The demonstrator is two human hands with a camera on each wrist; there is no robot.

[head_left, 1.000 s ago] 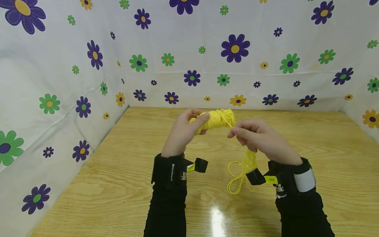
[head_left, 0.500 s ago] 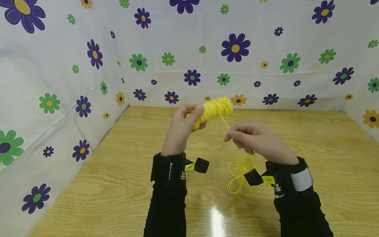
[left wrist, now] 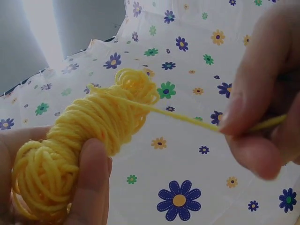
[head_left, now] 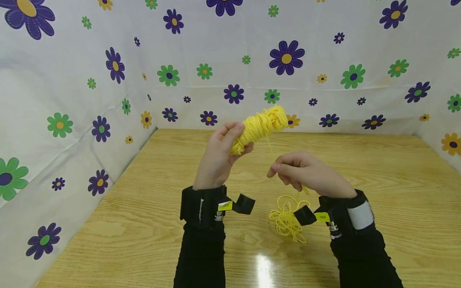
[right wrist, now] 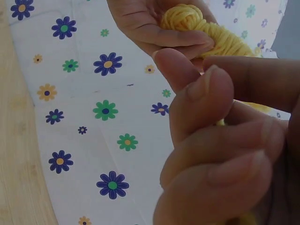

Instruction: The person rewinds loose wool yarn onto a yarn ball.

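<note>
A bundle of yellow cord (head_left: 261, 126), wound round its middle, is gripped near its lower left end by my left hand (head_left: 221, 156). It tilts up to the right above the table. From the bundle one strand (left wrist: 183, 117) runs taut to my right hand (head_left: 304, 172), which pinches it between thumb and forefinger. In the right wrist view the curled fingers (right wrist: 211, 154) hide most of the strand. Below the right hand, a loose tangle of the same cord (head_left: 287, 222) lies on the table, partly behind the black wrist camera.
The wooden table (head_left: 137, 224) spreads out beneath both hands. A white cloth with flowers (head_left: 230, 48) hangs behind it and along the sides. Black wrist mounts (head_left: 205, 206) sit on both forearms.
The left hand has raised and tilted the bundle upward. My right hand has moved down and left, lengthening the strand between the hands. More cord now lies spread on the table.
</note>
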